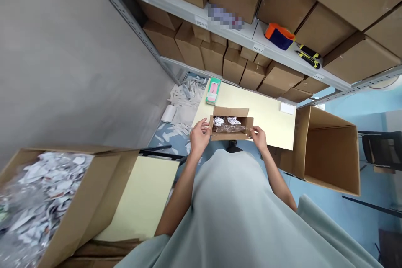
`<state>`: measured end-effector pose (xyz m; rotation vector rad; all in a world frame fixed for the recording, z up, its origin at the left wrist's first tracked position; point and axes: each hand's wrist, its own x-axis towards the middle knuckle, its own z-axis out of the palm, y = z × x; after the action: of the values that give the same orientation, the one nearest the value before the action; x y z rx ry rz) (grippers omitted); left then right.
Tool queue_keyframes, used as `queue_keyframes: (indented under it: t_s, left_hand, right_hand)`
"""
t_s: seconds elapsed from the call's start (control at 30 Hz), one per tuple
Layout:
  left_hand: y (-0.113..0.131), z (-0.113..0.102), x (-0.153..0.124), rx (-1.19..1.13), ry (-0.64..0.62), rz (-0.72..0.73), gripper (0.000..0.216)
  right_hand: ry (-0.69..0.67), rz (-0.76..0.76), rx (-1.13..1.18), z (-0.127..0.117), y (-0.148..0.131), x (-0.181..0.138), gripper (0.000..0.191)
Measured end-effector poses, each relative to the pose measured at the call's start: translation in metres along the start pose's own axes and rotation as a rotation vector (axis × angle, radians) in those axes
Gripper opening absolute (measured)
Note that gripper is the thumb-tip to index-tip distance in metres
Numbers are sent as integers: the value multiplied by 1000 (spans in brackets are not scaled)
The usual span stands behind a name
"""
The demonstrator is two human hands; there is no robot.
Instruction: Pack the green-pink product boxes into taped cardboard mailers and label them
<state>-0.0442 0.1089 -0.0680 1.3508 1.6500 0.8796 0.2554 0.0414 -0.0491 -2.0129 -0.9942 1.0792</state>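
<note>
Carton (pixel 231 135) between both hands; green box (pixel 213 90) behind.

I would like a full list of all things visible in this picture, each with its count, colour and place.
small cardboard box: one, brown, open, on the table between both hands
packets: several, clear and white, inside the small cardboard box
table: one, pale yellow, below the shelves
green and pink pack: one, at the table's far left corner
white card: one, at the table's far right corner
large open carton: one, brown, right of the table
carton of scraps: one, brown, lower left
stacked cartons: many, brown, on the shelves
tape dispenser: one, orange and blue, on the shelf
left hand: at the box's left side
right hand: at the box's right side
</note>
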Motion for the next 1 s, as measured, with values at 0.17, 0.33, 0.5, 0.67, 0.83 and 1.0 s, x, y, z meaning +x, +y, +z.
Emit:
queue_keyframes:
  t_s: [0.17, 0.33, 0.5, 0.67, 0.83, 1.0]
  left_hand:
    - [26, 56, 57, 74, -66, -27, 53]
    - [40, 92, 89, 143, -110, -57, 52]
    - [43, 105, 105, 238, -120, -77, 51]
    - [34, 93, 129, 327, -155, -65, 54]
    - [19, 75, 183, 508, -10, -30, 64]
    - [13, 87, 230, 608, -102, -300, 84]
  right_hand:
    - [-10, 36, -52, -32, 17, 53, 42]
    - [-45, 82, -77, -55, 26, 88, 29]
    - [-57, 115, -94, -57, 28, 107, 25]
    - [57, 68, -178, -56, 18, 110, 32]
    - [243, -33, -188, -61, -7, 103, 45]
    - [282, -86, -213, -65, -38, 98, 43]
